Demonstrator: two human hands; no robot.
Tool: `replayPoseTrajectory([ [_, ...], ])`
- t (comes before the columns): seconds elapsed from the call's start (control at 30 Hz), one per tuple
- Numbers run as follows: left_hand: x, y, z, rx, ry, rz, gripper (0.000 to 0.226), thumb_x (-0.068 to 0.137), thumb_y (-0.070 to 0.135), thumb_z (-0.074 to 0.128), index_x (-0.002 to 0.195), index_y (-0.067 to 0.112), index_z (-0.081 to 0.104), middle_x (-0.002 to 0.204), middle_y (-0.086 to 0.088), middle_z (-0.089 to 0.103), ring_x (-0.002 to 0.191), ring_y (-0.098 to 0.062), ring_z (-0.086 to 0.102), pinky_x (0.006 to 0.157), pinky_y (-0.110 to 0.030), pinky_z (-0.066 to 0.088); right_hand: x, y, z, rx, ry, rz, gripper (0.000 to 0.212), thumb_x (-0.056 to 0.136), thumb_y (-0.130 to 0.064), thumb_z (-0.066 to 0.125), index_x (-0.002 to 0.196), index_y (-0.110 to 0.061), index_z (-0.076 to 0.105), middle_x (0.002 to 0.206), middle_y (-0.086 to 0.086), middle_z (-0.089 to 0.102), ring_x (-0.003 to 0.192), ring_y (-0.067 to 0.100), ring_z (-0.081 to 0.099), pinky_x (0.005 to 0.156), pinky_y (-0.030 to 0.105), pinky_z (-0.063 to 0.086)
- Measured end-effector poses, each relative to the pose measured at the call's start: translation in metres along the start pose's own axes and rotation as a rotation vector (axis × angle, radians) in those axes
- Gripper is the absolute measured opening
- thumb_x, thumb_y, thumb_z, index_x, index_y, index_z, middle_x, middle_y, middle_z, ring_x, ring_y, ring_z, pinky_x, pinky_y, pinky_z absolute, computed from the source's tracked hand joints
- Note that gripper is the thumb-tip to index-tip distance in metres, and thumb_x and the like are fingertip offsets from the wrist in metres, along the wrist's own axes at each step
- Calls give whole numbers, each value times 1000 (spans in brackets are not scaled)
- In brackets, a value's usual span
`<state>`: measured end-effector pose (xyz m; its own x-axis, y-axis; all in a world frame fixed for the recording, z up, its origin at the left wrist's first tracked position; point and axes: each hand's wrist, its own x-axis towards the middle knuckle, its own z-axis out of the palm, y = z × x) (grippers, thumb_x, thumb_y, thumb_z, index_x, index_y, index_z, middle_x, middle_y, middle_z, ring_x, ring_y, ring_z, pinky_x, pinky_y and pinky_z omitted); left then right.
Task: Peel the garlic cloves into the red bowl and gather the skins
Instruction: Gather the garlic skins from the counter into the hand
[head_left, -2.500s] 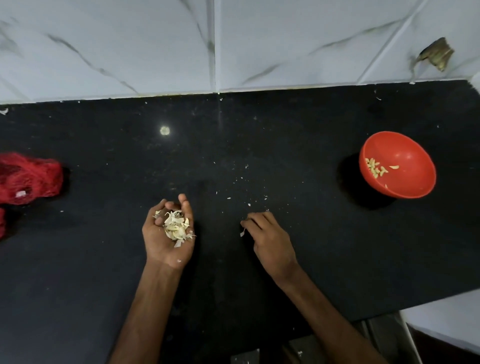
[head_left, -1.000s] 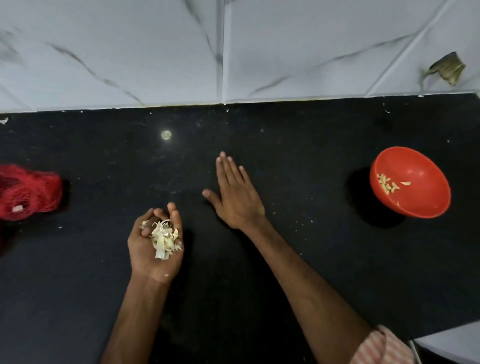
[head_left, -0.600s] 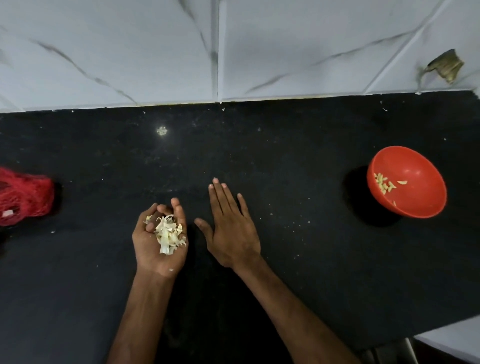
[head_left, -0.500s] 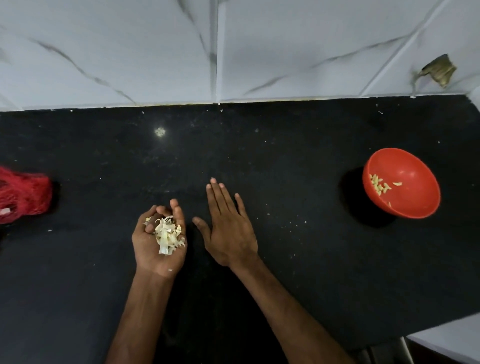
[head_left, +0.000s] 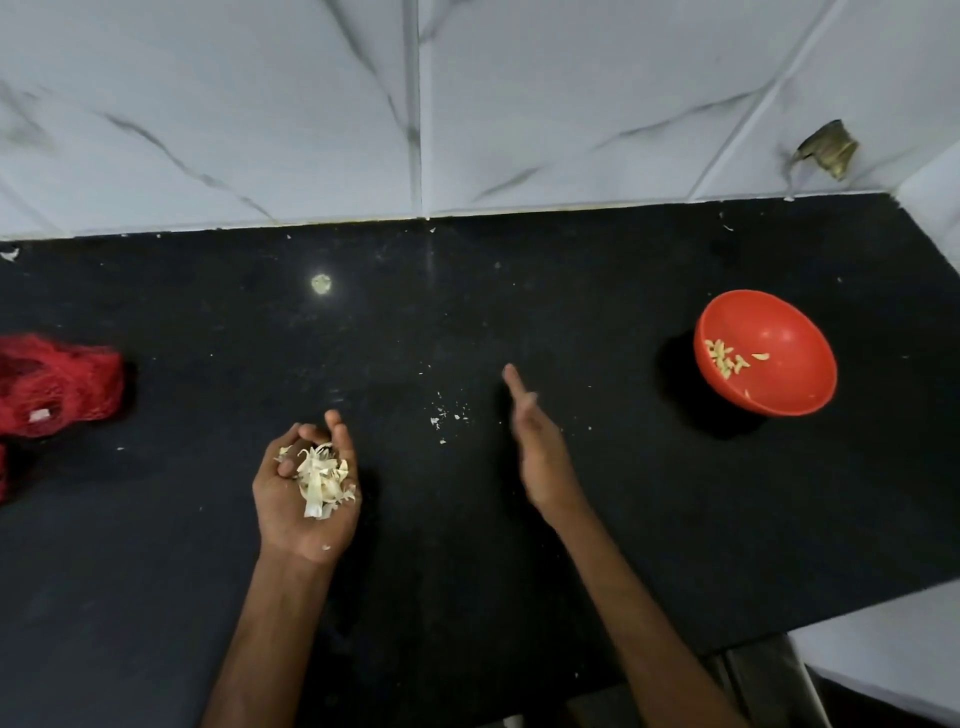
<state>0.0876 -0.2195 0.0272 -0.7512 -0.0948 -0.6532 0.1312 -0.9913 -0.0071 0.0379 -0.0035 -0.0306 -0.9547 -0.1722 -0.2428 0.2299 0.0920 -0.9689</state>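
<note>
My left hand (head_left: 301, 499) is cupped palm up over the black counter and holds a heap of pale garlic skins (head_left: 319, 480). My right hand (head_left: 537, 447) stands on its edge to the right of it, fingers straight and empty, a little blurred. Between the two hands lies a small scatter of skin crumbs (head_left: 447, 415). The red bowl (head_left: 779, 384) sits far right on the counter, with several peeled garlic cloves (head_left: 727, 358) at its left inner side.
A red mesh bag (head_left: 57, 384) lies at the counter's left edge. The marble-tiled wall (head_left: 415, 104) runs along the back. The black counter (head_left: 156, 571) ends at the lower right, where a white surface (head_left: 893, 649) begins.
My right hand swept flat across the counter toward my left hand, then swung right and turned onto its edge. A small cluster of crumbs now shows between the hands. My left hand kept its skins.
</note>
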Motion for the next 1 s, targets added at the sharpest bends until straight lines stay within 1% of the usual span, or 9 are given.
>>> replayPoseTrajectory([
  [0.07,0,-1,-2,12,3,1,40,85,9,58,48,16,48,44,9,42,71,-6,71,67,-26,60,7,11,19,-677,-87,-141,80,101,-63,21,160,-11,11,168,-5,3,153,5,-2,127,34,1],
  [0.13,-1,-1,-4,20,7,7,39,83,9,59,47,16,47,44,9,42,71,-6,71,67,-25,60,7,16,37,-1035,-170,-206,86,95,-68,3,160,-11,1,167,-2,-11,152,9,-14,126,38,-4],
  [0.37,-2,3,-8,1,23,37,37,80,8,61,46,14,48,44,9,42,69,-8,71,65,-27,60,-27,30,57,-1300,-157,-293,85,97,-67,12,160,-12,2,168,0,-8,154,12,-10,125,37,-6],
  [0.57,-2,-1,-9,5,13,32,36,79,7,62,47,15,47,46,10,43,72,-8,72,65,-27,61,-23,24,52,-1091,-235,-271,69,104,-54,19,161,-19,1,167,-9,-10,152,3,-14,126,35,-7],
  [0.63,-6,-3,-11,13,14,26,37,79,7,62,47,16,46,47,10,44,72,-9,72,64,-27,60,-19,11,38,-594,-274,-121,56,108,-37,33,159,-21,15,166,-14,7,150,-5,0,125,25,3],
  [0.7,-8,-3,-16,-2,27,7,40,86,10,59,49,16,45,46,10,45,72,-9,72,64,-28,61,-19,-3,24,-56,-89,-49,47,105,-25,46,151,-15,40,157,-9,38,146,-1,28,121,20,22],
  [0.8,-8,-3,-22,-24,42,-13,45,90,11,56,47,16,45,45,9,45,70,-10,73,63,-28,60,-20,-8,11,342,172,54,29,102,-13,53,127,-7,64,126,4,70,124,14,62,105,28,48],
  [0.87,-9,-5,-25,-21,48,-25,46,89,11,56,45,16,44,46,9,47,71,-10,73,63,-27,60,-23,-8,13,292,236,80,18,99,-7,57,112,-6,70,106,10,76,106,19,72,93,30,56],
  [1.0,-10,-8,-24,-11,42,-40,54,97,15,53,44,16,44,47,9,48,72,-9,73,63,-27,60,-19,1,15,-296,147,-134,15,92,0,67,101,-9,75,86,0,78,84,9,75,81,26,58],
])
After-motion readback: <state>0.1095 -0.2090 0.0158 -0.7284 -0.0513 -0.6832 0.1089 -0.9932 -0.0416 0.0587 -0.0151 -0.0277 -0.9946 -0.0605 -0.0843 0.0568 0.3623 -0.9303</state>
